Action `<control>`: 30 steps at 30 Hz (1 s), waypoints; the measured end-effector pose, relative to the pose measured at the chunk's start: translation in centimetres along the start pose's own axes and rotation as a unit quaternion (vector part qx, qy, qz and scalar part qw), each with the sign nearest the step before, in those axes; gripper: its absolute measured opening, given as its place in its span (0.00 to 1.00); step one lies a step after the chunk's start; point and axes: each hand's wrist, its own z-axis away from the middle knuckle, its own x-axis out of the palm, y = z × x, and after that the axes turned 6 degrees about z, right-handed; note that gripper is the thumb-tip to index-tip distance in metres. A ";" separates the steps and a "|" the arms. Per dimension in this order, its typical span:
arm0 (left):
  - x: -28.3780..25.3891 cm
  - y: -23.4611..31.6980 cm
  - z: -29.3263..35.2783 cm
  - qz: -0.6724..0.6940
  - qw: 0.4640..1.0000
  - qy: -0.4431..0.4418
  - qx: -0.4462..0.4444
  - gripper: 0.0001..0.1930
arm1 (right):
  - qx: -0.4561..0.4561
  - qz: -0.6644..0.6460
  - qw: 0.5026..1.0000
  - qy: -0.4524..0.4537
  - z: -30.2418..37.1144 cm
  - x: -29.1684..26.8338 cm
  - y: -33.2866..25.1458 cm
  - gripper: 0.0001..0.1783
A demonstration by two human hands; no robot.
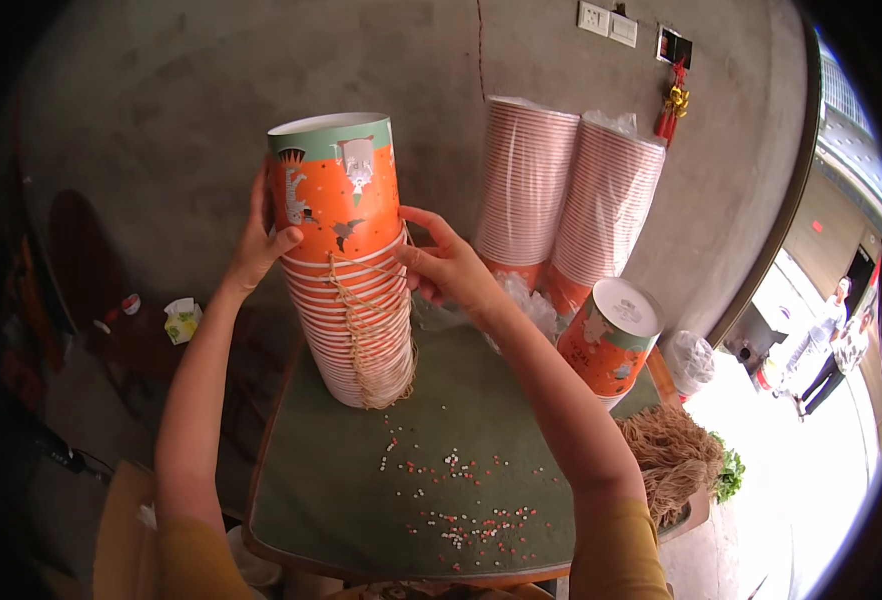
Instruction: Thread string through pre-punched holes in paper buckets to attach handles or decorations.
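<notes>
The right hand's (pixel 451 262) index finger and thumb are standing apart at the tips beside the stack of paper buckets (pixel 349 252), its other fingers curling under; whether any are clamping the thin tan cord (pixel 354 325) beside them, I cannot tell. The left hand (pixel 258 240) is clamping the top bucket's far-left side, thumb lying across the front, fingers wrapping behind. For handling the cord well, I judge, the left grip should be steadying without denting the paper, while the right fingertips should be working close to the rims, drawing gently along the side rather than tugging outward, and keeping the loose loops from snagging. The stack is standing on the green table (pixel 321 480), toward its far edge, with bases pointing up and mouths facing down. Its long axis is running near vertical, the top sitting slightly left of the foot; the lens may be exaggerating that lean. Farther right, one more bucket (pixel 601 345) is standing inverted, and two plastic-wrapped stacks (pixel 571 190) are rising beside the wall.
</notes>
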 end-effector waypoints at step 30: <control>45.5 -10.2 15.1 0.050 0.997 0.031 -0.049 0.64 | -0.134 0.567 0.783 0.219 19.5 -17.6 4.4 0.12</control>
